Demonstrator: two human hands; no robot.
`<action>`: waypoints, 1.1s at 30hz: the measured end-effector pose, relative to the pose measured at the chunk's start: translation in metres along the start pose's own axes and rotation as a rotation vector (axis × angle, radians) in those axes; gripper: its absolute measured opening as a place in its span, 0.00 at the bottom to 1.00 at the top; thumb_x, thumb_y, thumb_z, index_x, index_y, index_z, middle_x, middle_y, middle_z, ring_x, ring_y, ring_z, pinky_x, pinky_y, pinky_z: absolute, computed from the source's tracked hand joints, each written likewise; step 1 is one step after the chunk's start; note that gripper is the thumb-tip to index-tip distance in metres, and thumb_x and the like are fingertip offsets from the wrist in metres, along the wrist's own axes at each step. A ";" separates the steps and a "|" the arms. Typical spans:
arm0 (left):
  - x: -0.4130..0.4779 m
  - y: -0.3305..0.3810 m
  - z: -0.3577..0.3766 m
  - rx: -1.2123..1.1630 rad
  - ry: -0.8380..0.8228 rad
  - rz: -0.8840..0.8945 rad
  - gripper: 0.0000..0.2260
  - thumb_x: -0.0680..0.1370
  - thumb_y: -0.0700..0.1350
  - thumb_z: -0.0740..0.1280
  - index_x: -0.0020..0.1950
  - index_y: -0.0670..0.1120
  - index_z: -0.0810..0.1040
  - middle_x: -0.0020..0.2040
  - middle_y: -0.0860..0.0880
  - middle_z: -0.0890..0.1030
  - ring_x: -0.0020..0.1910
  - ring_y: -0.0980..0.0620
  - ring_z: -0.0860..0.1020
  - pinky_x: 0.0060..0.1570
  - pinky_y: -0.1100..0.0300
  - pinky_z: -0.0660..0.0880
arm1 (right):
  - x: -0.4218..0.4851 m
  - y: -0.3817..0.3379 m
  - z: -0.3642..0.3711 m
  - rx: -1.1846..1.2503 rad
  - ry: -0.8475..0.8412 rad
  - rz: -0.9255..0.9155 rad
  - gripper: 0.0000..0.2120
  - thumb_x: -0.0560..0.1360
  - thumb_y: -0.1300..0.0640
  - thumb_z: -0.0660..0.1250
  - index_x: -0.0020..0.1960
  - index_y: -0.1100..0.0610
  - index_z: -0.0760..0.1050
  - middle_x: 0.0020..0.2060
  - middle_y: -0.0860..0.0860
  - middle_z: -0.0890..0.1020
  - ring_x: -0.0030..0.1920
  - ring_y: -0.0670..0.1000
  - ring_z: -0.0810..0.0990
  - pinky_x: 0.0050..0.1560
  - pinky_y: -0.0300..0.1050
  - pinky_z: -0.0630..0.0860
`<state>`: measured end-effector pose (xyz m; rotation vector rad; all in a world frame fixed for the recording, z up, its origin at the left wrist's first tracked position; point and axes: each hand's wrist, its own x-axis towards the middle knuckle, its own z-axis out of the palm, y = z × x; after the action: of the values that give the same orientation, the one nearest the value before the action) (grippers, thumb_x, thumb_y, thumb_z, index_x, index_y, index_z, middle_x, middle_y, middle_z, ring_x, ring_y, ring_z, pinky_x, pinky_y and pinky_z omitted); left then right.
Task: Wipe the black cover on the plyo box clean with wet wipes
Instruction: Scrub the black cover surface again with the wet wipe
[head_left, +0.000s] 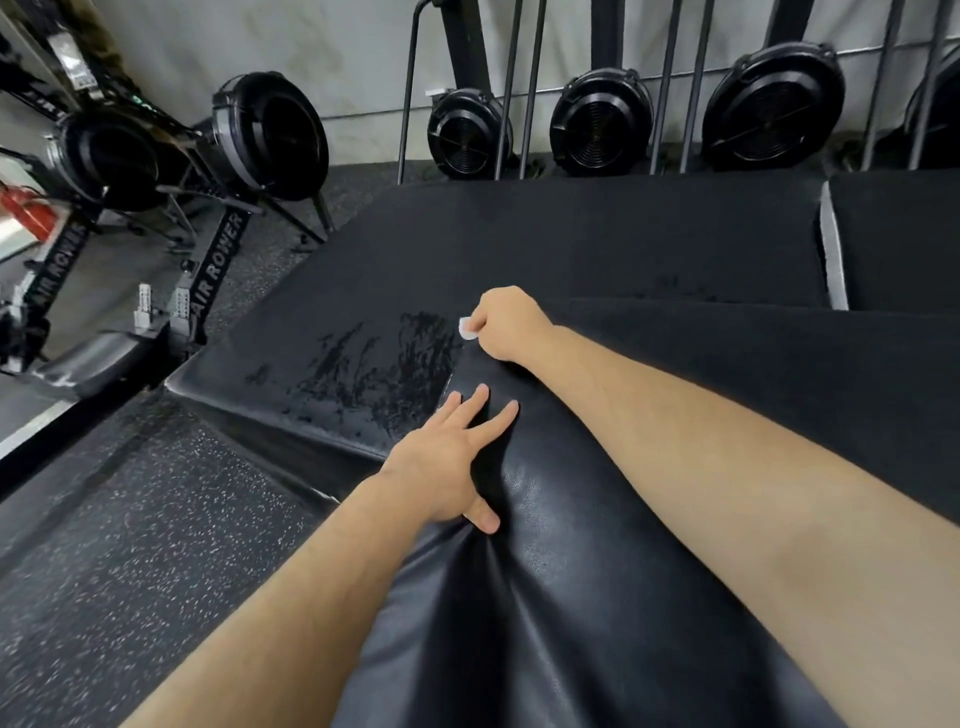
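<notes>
Left hand (451, 457): open, fingers spread and straight. It lies flat on the black cover, and the thumb presses into a crease on the near side.
Right hand (511, 325): fingers curled. It pinches a small crumpled wet wipe (467, 328), and only a white corner shows at the knuckles.
Black cover (550, 545): shiny, leather-like, and loose. It rises in a long fold in front of the person.
Long axis: the fold runs from 6 o'clock up to 12 o'clock, and the right hand is at its far end.
Plyo box (597, 244): wide and black, with a flat top. It is beyond the hands, toward 12 o'clock.
Wet streaks (384, 364): a dark, shiny patch on the flat black top, just beside the wipe at its 9 o'clock and at 11 o'clock from the left hand.
Key relation: the wipe touches or nearly touches the black top at the right edge of the streaks; I cannot tell which. The dry-looking area lies at 12 and 3 o'clock from it. The right hand is nearer to that area, and the left hand only holds the cover down.
Progress: I judge it partly done, because much of the black top looks dry.
Next move: probably strokes toward the dry side, with the left hand keeping the fold tight.
Risk: the loose cover may bunch up under the wipe.
Around: air rowers (218, 270) at 10 o'clock, speckled floor (130, 519) at 8 o'clock.
</notes>
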<state>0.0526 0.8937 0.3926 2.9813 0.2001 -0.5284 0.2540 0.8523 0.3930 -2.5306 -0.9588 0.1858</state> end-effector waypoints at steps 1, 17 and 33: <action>0.000 -0.001 0.002 0.003 0.009 0.008 0.59 0.63 0.57 0.81 0.78 0.68 0.39 0.80 0.60 0.36 0.80 0.53 0.36 0.75 0.45 0.61 | -0.016 -0.005 0.008 0.016 -0.011 -0.084 0.12 0.73 0.64 0.60 0.44 0.61 0.82 0.39 0.54 0.81 0.42 0.57 0.80 0.39 0.47 0.75; -0.049 -0.005 0.050 -0.407 0.434 -0.149 0.37 0.70 0.59 0.76 0.77 0.57 0.66 0.78 0.59 0.62 0.78 0.59 0.57 0.75 0.58 0.59 | -0.090 -0.007 0.019 0.032 -0.049 -0.386 0.12 0.66 0.69 0.57 0.32 0.55 0.60 0.31 0.48 0.61 0.34 0.50 0.61 0.32 0.51 0.59; -0.060 0.001 0.056 -0.577 0.471 -0.166 0.31 0.71 0.54 0.78 0.71 0.55 0.70 0.72 0.58 0.70 0.72 0.56 0.68 0.68 0.54 0.69 | -0.135 -0.021 0.015 -0.014 0.045 -0.207 0.11 0.60 0.67 0.54 0.31 0.52 0.64 0.37 0.48 0.65 0.39 0.53 0.65 0.31 0.43 0.57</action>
<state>-0.0217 0.8790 0.3616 2.4726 0.5366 0.2083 0.1360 0.7824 0.3851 -2.4167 -1.1990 0.0597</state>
